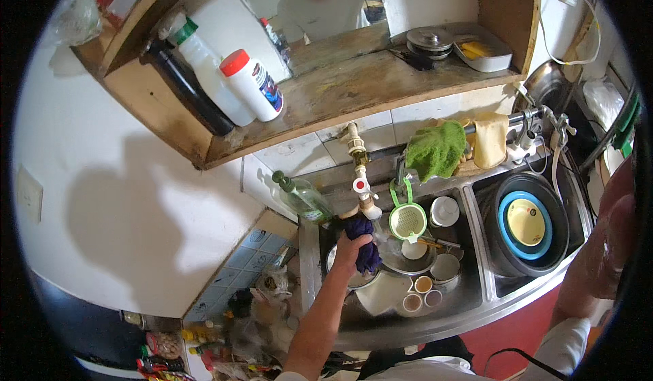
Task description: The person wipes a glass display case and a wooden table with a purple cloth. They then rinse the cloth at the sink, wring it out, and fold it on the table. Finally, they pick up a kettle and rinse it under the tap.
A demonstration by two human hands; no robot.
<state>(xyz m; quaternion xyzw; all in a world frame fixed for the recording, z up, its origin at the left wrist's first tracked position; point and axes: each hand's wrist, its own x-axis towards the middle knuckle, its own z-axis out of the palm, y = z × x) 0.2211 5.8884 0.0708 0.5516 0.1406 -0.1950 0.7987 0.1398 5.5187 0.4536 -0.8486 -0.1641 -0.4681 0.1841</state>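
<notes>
My left hand point(352, 250) is closed around a bunched dark purple cloth point(368, 258), just below the spout of the pale tap point(370, 209) over the left sink basin. Under the cloth is a round pale bowl point(366, 283), partly covered by my hand and forearm. A green-rimmed strainer point(408, 222) hangs to the right of the cloth, near a metal pan point(420, 268). My right arm is raised at the right rim of the picture, and its hand lies outside the view.
Cups point(412, 303) and a white lidded jar point(445, 211) stand in the left basin. Nested tubs point(502, 262) fill the right basin. A green bottle point(303, 199) stands beside the tap. Green cloth point(435, 151) hangs on the pipe. Above, a wooden shelf point(326, 102) holds bottles and dishes.
</notes>
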